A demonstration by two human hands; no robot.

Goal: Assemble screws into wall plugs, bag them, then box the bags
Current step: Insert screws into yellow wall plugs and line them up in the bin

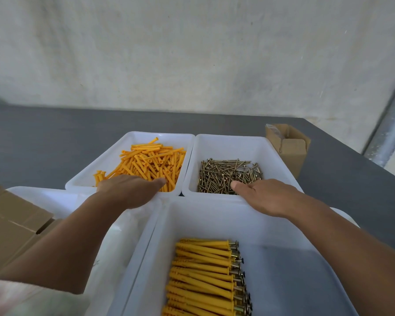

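- Left hand point(129, 190): palm down, reaching over the near rim of a white tray point(132, 136) and onto the near end of a loose pile of orange wall plugs point(151, 160). The thumb points toward the right hand. The fingers drop out of sight behind the back of the hand, so it cannot be told whether they grip a plug.
- Right hand point(267, 195): palm down over the near rim of a second white tray point(233, 139), at the near edge of a heap of brass-coloured screws point(228, 176). The thumb is extended toward the left hand and lies on or just above the screws. The fingers are hidden, so it cannot be told whether the hand grips anything.
- The two trays touch side by side, with their dividing rims between the hands.
- Below and between the forearms: a larger white bin point(214, 220) holding assembled plugs point(203, 270) laid in a stacked row, screw heads toward the right arm. The row is cut off by the bottom edge.
- Under the left forearm: another white bin point(123, 236). Its translucent contents are hard to make out.
- Outside the left arm: flat cardboard cartons point(9, 224), cut off at the frame edge.
- Beyond the right hand, well apart: a small open cardboard box point(290, 149) on the dark grey table point(43, 137). Something clear shows at its far corner but is not identifiable.
- Lower left corner: a blurred light sleeve point(21, 297).
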